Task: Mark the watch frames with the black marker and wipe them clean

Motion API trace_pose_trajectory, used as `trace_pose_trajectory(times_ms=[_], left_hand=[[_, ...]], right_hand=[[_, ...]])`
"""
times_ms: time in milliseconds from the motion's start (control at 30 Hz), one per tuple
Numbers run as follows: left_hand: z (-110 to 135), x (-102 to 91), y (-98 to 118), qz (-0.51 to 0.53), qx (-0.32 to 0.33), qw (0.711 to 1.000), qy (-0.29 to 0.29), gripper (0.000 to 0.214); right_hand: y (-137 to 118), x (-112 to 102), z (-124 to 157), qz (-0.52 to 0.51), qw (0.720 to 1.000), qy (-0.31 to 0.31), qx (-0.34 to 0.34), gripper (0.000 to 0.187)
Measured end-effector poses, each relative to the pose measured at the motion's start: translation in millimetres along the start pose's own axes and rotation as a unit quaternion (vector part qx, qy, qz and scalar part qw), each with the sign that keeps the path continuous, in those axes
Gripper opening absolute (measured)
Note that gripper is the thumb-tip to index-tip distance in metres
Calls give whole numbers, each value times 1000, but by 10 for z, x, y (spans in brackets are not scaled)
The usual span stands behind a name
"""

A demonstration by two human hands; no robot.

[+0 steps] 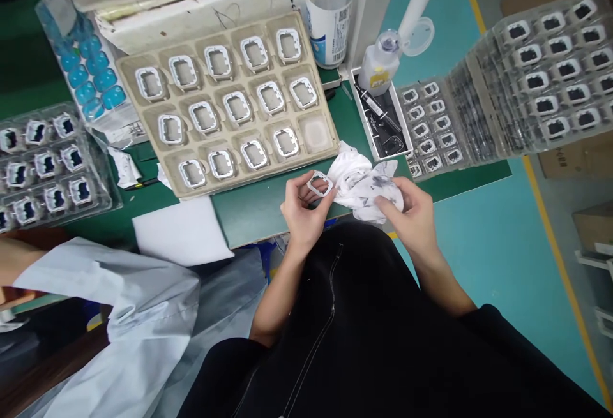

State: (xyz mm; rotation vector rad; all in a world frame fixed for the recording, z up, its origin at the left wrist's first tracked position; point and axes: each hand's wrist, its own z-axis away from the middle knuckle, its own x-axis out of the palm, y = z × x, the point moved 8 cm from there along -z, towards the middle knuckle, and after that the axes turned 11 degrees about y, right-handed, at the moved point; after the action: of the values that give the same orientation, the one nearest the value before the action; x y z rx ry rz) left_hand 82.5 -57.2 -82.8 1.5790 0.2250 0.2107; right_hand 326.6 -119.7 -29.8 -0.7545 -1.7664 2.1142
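My left hand (305,214) pinches a small white square frame (313,187) with rounded corners and an open middle. Just to its right, my right hand (416,214) grips a crumpled white cloth (366,188) marked with dark smudges. The cloth's left side lies close against the frame and my left fingers; whether they touch I cannot tell. Behind my hands a beige molded tray (223,76) carries several frames of the same kind, one per pocket. One pocket at its lower right corner has no frame in it.
A clear pump bottle (329,22) and a smaller white bottle (378,67) stand behind. A white box (406,140) contains black tubes. Clear trays of parts (550,73) rise at right; another tray (48,169) lies left. A co-worker's pale sleeve (115,277) reaches in beside a white pad (182,231).
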Motion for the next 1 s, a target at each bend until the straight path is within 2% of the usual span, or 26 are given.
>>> trace_pose_trajectory(times_ms=[133,267,433,567,700,767,933,1000], left_hand=[[1,-11,6,17,4,1000,4,67],[7,-17,10,13,5,1000,8,67],[8,-20,31,8,11,1000,9,68],[11,-16,23,14,13,1000,4,69],[16,-16,14,20,19,1000,8,68],[18,-17,22,28,22,999,12,66],[22,0,20,27,11,1000,11,67],[22,9,14,28,6,1000,10,69]], right_hand=[[107,-159,-31,5,1000,21,0,21],[246,-214,-51,-5,999,-13,48,18],[257,-82,31,-61,987,-83,125,32],[287,4,93,-91,975,-80,188,49],[384,66,152,-120,957,-87,250,48],[369,54,148,-135,960,-70,237,48],[197,58,153,-133,983,-9,125,47],[166,80,191,-128,987,36,93,41]])
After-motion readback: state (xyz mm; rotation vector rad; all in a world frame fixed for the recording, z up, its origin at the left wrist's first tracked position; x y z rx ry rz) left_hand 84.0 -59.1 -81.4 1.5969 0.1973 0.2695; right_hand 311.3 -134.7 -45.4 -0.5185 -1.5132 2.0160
